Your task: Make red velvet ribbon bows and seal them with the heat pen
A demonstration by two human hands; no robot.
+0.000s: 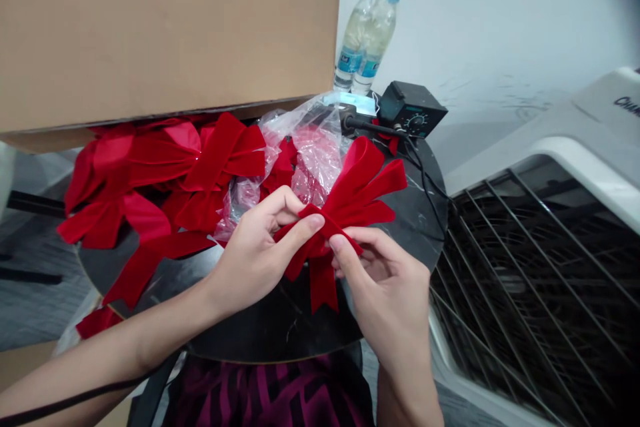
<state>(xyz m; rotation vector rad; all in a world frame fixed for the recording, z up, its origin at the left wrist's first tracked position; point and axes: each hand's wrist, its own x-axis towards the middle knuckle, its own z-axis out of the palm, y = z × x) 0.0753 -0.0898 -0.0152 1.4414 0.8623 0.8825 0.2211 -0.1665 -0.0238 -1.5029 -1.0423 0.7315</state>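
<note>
Both hands grip one red velvet bow [357,195] above a round black table [280,327]. My left hand [257,253] pinches the bow's centre knot from the left, thumb on top. My right hand [387,287] pinches the same knot from the right with thumb and fingers. The bow's loops fan up to the right and one tail hangs down between my hands.
Several more red velvet bows [150,180] lie on the table's left side under a large cardboard box [165,33]. A crinkled clear plastic bag [310,153] lies behind my hands. A black control box [413,110] with a cable and two water bottles [367,37] stand at the back. A white machine with a wire grille [545,260] sits on the right.
</note>
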